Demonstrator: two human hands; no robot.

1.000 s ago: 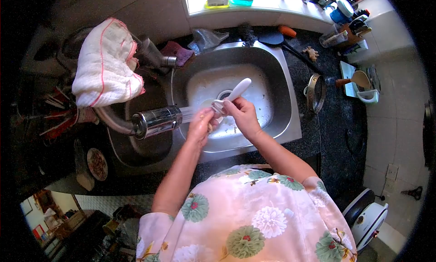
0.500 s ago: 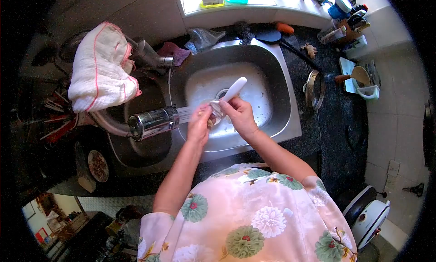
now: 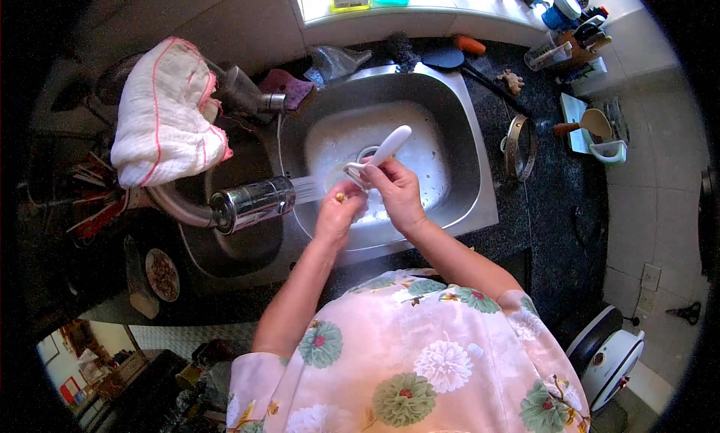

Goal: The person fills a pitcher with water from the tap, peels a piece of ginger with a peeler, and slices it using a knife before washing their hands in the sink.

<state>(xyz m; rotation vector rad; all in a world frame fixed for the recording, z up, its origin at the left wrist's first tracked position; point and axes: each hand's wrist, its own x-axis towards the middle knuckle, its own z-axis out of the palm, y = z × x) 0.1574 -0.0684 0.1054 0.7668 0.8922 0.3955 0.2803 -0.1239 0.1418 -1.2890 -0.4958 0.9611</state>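
Note:
Over the sink basin (image 3: 405, 118), my right hand (image 3: 397, 194) grips a white-handled peeler (image 3: 391, 144), its handle pointing up and right and its head toward my left hand. My left hand (image 3: 341, 212) is closed around a small yellowish-brown piece (image 3: 340, 197), mostly covered by the fingers; what it is cannot be made out. Water sprays from the metal faucet head (image 3: 259, 204) toward both hands. The drain lies just behind the peeler handle.
A white cloth (image 3: 169, 114) hangs over the faucet pipe. Right of the sink are a black spatula (image 3: 444, 59), ginger (image 3: 511, 81), a round metal strainer (image 3: 519, 148) and a wooden spoon (image 3: 595, 123). A small plate (image 3: 162, 274) sits at the left.
My left hand has turned and dropped slightly below the peeler head, showing the yellowish piece at its fingers. My right hand still holds the peeler in nearly the same place.

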